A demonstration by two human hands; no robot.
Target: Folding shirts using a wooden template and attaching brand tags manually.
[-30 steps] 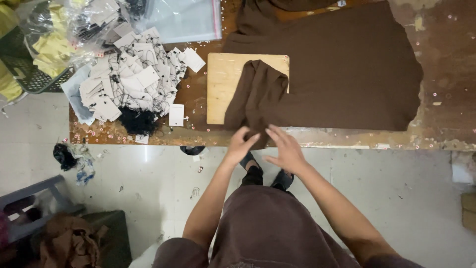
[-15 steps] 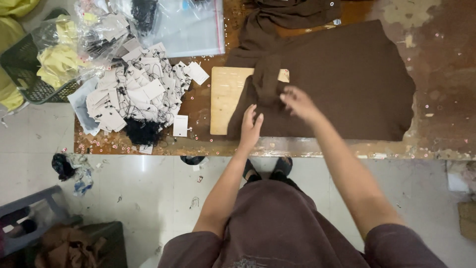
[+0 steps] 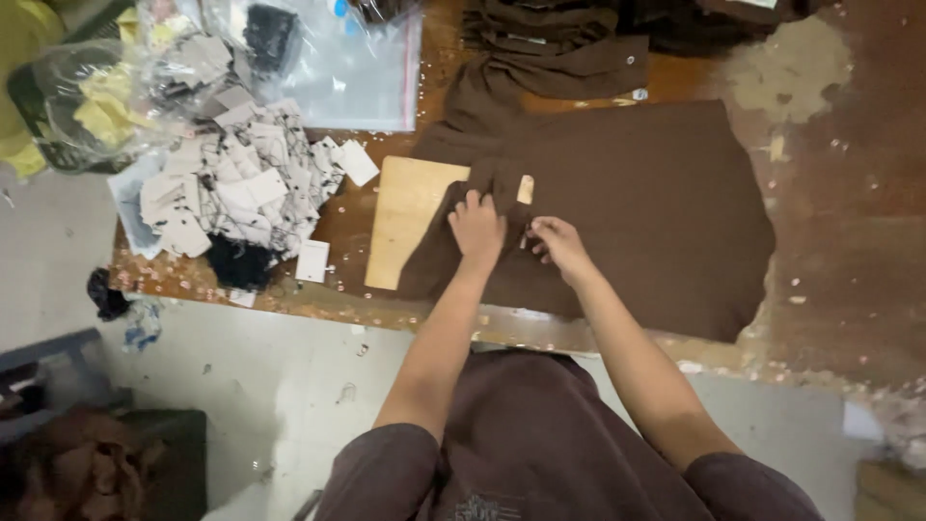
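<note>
Both hands have pushed up the bench since a moment ago, off the near edge and onto the cloth over the pale rectangular wooden board (image 3: 405,217). The left hand (image 3: 477,229) lies palm-down with its fingers spread loose, pressing the folded flap of the dark brown fabric garment (image 3: 656,222) against the board's right half. The right hand (image 3: 558,246), just right of the board, has its fingertips pinched together at a small fold of the same garment; what else sits between them is too small to tell. A small tan tag (image 3: 526,188) shows on the cloth at the board's upper right corner. The garment spreads out flat to the right of the board, its long axis running left to right along the worn brown wooden table (image 3: 849,193), with the narrow folded part pointing left over the board and one lower corner close to the table's near edge. Right of the garment the tabletop is bare and scuffed. Left of the board it is tight: a heap of grey and white card tags (image 3: 231,188) crowds in, one loose tag lying just beside the board's lower left corner, and a clear plastic bag (image 3: 357,68) sits beyond the board's far edge. More dark folded garments (image 3: 550,39) are stacked further back.
</note>
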